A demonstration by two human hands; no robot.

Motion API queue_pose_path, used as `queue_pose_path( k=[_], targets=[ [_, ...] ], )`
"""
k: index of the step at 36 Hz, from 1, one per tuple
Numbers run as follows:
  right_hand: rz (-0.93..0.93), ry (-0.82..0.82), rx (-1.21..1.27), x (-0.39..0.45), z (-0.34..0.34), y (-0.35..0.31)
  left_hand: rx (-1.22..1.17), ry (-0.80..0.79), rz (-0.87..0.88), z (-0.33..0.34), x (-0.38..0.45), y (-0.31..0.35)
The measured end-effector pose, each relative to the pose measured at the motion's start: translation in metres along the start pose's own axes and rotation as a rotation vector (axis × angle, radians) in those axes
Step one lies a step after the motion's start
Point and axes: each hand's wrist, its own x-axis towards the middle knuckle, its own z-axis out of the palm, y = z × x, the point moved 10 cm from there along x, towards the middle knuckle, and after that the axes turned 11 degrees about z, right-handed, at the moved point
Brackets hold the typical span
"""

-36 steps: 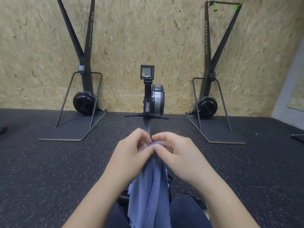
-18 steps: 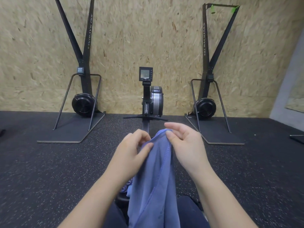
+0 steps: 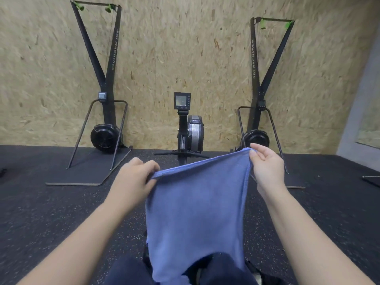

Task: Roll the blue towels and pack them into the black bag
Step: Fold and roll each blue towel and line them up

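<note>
- Head view, room: black rubber floor with pale speckles; back wall of chipboard-like pressed wood, tan and flaky in texture; a grey wall section at far right.
- Head view, equipment: left ski machine and right ski machine, both black V-shaped frames lettered "SKI MACHINES", each on a flat dark base with a round black flywheel low down. Between them, a rowing machine with a grey drum and a small monitor on a post, seen end-on.
- Head view, task item: one blue towel is held up in front of the person, top edge stretched between both hands, the right end higher than the left. The cloth hangs down over the lap, between dark navy trouser legs.
- Head view, grip: left hand pinches the towel's upper left corner, fingers curled over the edge. Right hand pinches the upper right corner between thumb and fingertips. The hands are well apart.
- Head view, material: towel is fine-ribbed along the top hem, soft, matte, tapering toward the lap.
</note>
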Motion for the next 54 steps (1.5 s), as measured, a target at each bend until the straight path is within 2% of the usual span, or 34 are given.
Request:
queue_pose_path(
  k=[4, 8, 11, 18, 25, 29, 32, 37, 40, 44, 47, 50, 54],
  targets=[
    [0.007, 0.074, -0.036, 0.013, -0.020, 0.008, 0.156, 0.019, -0.015, -0.012, -0.005, -0.018],
    [-0.028, 0.116, -0.227, 0.020, -0.031, 0.014, 0.276, -0.030, 0.013, -0.011, -0.005, -0.029],
    [-0.064, 0.130, -0.389, 0.017, -0.031, 0.017, 0.279, 0.001, -0.038, -0.011, -0.002, -0.037],
    [-0.109, 0.176, -0.498, 0.009, -0.032, 0.019, 0.314, 0.103, -0.041, -0.026, -0.001, -0.024],
    [-0.160, 0.145, -0.648, 0.005, -0.022, 0.021, 0.367, 0.077, -0.053, -0.024, -0.005, -0.029],
    [-0.115, 0.131, -0.662, 0.006, -0.015, 0.026, 0.206, 0.085, -0.083, -0.017, -0.005, -0.036],
    [-0.059, 0.124, -0.624, 0.005, -0.013, 0.032, 0.053, 0.071, -0.171, -0.010, -0.002, -0.042],
    [0.039, 0.112, -0.599, 0.003, -0.013, 0.042, -0.048, 0.119, -0.242, 0.000, -0.008, -0.039],
    [0.046, 0.110, -0.567, -0.002, -0.012, 0.043, -0.232, 0.153, -0.390, 0.008, -0.016, -0.048],
    [0.039, 0.112, -0.527, -0.013, -0.007, 0.039, -0.342, 0.188, -0.518, 0.011, -0.022, -0.052],
    [0.036, 0.099, -0.493, -0.017, -0.001, 0.036, -0.421, 0.254, -0.537, 0.007, -0.021, -0.051],
    [0.034, 0.067, -0.464, -0.021, 0.006, 0.036, -0.617, 0.297, -0.580, 0.011, -0.018, -0.048],
    [0.031, -0.028, -0.402, -0.027, 0.021, 0.032, -0.886, 0.261, -0.538, 0.016, -0.007, -0.026]
  ],
)
